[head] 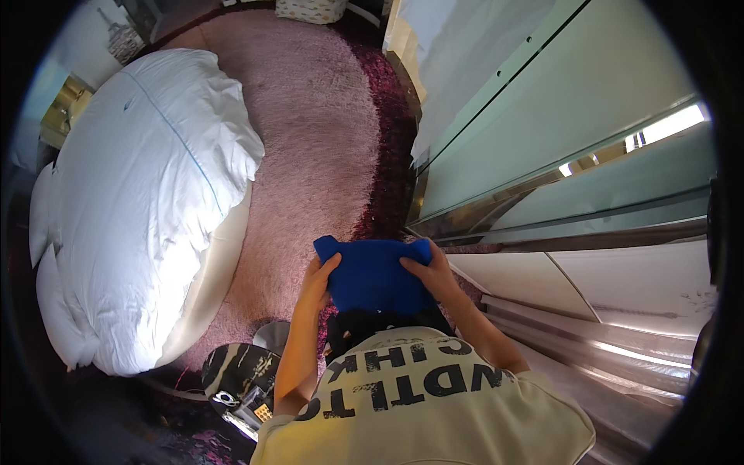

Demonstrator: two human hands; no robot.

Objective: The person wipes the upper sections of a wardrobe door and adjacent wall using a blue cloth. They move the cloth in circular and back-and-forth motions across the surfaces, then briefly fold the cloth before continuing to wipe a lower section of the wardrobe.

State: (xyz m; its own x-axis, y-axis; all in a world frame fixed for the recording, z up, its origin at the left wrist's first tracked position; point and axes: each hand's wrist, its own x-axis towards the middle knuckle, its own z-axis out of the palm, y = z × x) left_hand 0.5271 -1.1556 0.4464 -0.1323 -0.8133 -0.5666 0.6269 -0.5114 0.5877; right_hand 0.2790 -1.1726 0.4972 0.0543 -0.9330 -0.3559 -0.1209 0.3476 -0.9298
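Note:
A blue cloth, possibly a folded garment, is held up in front of my body. My left hand grips its left edge, the thumb lying over the near face. On the opposite side my right hand pinches the cloth's right edge, again with the thumb on top. The two upper corners of the fabric stick out past the hands. Fingers behind the cloth are mostly hidden. Below it, dark legwear and my pale printed shirt are in view.
A bed with a white duvet stands at left on a pink carpet with a dark red border. A small black marbled round table holds a cable and small items. Glass panels and a sheer curtain line the right.

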